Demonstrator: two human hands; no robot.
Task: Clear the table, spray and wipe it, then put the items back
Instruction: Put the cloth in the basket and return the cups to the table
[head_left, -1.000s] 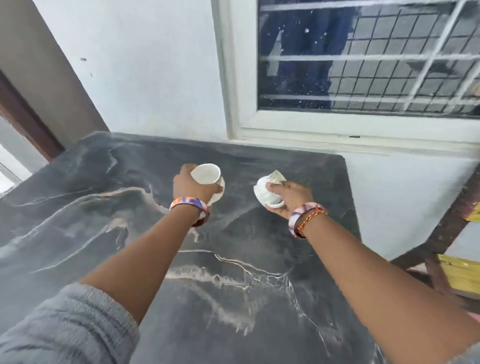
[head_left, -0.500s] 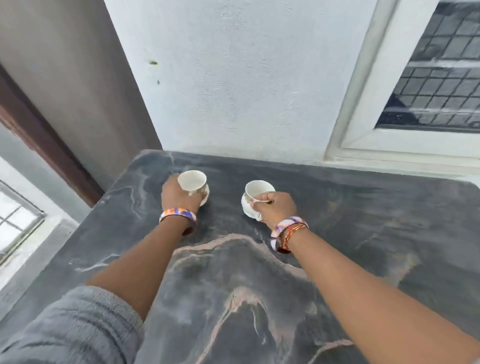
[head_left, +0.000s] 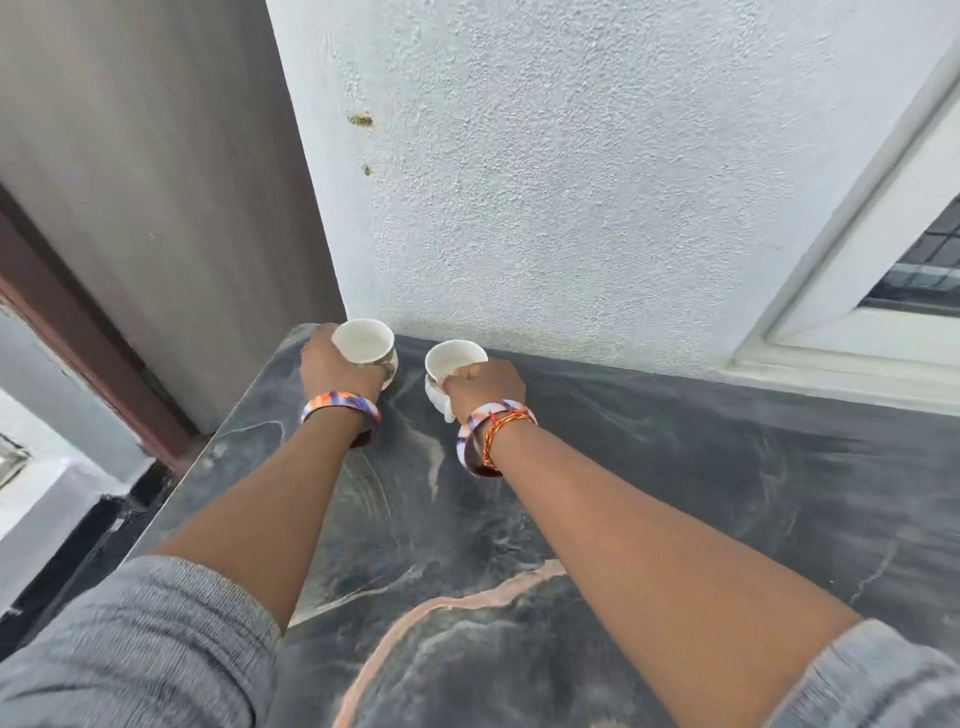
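Observation:
Two white cups are held over the far left corner of the dark marble table (head_left: 675, 467). My left hand (head_left: 335, 369) grips the left cup (head_left: 363, 343), which is upright with its mouth open to the camera, right at the table's back corner. My right hand (head_left: 480, 387) grips the right cup (head_left: 452, 364) by its side, a little nearer and to the right. Whether either cup touches the tabletop is hidden by my hands.
A white textured wall (head_left: 571, 182) runs along the table's back edge. A window frame (head_left: 857, 312) sits at the right. The table's left edge (head_left: 208, 467) drops off beside a grey wall and brown door frame (head_left: 78, 338).
Both hands carried the cups from the middle of the table toward its far left corner by the wall. The right cup went from tilted to upright.

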